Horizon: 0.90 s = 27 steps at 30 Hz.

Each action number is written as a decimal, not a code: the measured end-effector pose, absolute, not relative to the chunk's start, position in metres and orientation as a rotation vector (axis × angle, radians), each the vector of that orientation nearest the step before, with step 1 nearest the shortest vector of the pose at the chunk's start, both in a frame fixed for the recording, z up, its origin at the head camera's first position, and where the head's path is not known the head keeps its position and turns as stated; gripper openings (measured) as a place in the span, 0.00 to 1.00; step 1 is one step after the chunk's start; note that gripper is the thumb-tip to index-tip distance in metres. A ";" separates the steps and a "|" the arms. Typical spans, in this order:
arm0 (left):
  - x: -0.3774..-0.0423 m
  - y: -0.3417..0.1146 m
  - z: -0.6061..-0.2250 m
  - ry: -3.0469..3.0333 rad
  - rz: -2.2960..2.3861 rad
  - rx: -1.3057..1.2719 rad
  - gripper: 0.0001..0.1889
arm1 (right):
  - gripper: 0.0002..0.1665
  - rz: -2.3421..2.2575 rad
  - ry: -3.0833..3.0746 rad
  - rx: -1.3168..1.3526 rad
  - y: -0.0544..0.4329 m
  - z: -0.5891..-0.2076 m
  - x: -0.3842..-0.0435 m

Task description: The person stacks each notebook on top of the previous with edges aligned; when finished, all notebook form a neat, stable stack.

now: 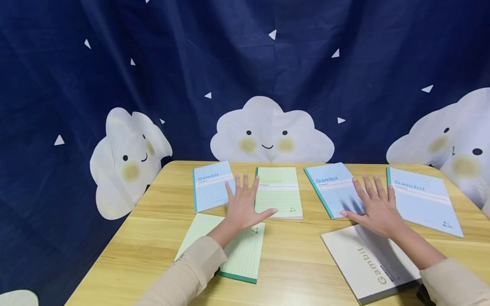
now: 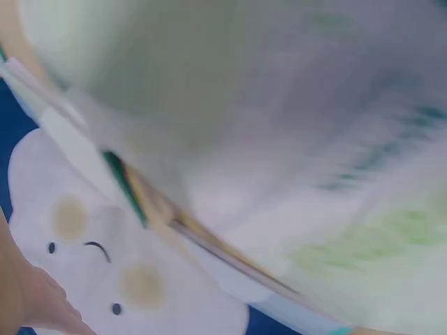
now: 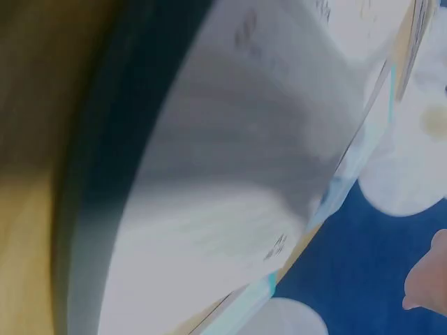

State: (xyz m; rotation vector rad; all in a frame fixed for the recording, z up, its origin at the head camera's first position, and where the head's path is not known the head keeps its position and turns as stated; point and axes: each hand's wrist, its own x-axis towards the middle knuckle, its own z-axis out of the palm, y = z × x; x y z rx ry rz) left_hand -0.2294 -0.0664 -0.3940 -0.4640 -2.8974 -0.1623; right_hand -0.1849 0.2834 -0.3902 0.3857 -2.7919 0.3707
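Across the desk (image 1: 292,259), the head view alone shows all six notebooks and both hands whole; each wrist view catches only part of a hand at its edge. Three notebooks are blue: one at far left (image 1: 209,193), one right of centre (image 1: 327,189), one at far right (image 1: 428,204). Two are green: one in the far row (image 1: 279,199), one nearer the person (image 1: 245,255), under the left forearm. One is white (image 1: 361,261), under the right forearm.

The left hand (image 1: 243,206) is over the gap between the far-left blue and far green covers, its fingers spread wide and holding nothing. The right hand (image 1: 377,210) is over the gap between the other two blue ones, fingers likewise splayed and empty. Whether either hand touches paper cannot be told.

Only the left wrist view gives, blurred and close, light-green lettering on a pale cover; the right wrist view shows a dark notebook edge beside bare wood.
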 end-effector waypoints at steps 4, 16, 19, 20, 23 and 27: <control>-0.232 -0.043 -0.383 -2.901 -0.099 -0.476 0.55 | 0.58 0.427 -2.794 0.353 0.297 -0.389 -0.192; -0.237 0.023 -0.385 -2.932 -0.239 -0.518 0.53 | 0.55 0.454 -2.948 0.315 0.325 -0.393 -0.206; -0.238 0.042 -0.391 -2.917 -0.237 -0.499 0.53 | 0.54 0.472 -2.983 0.293 0.329 -0.397 -0.209; -0.237 0.048 -0.394 -2.908 -0.236 -0.493 0.53 | 0.54 0.474 -2.992 0.287 0.331 -0.399 -0.210; -0.236 0.065 -0.398 -2.911 -0.231 -0.475 0.53 | 0.54 0.485 -3.014 0.266 0.334 -0.402 -0.213; -0.231 0.085 -0.402 -2.949 -0.202 -0.466 0.52 | 0.54 0.480 -3.043 0.230 0.339 -0.405 -0.217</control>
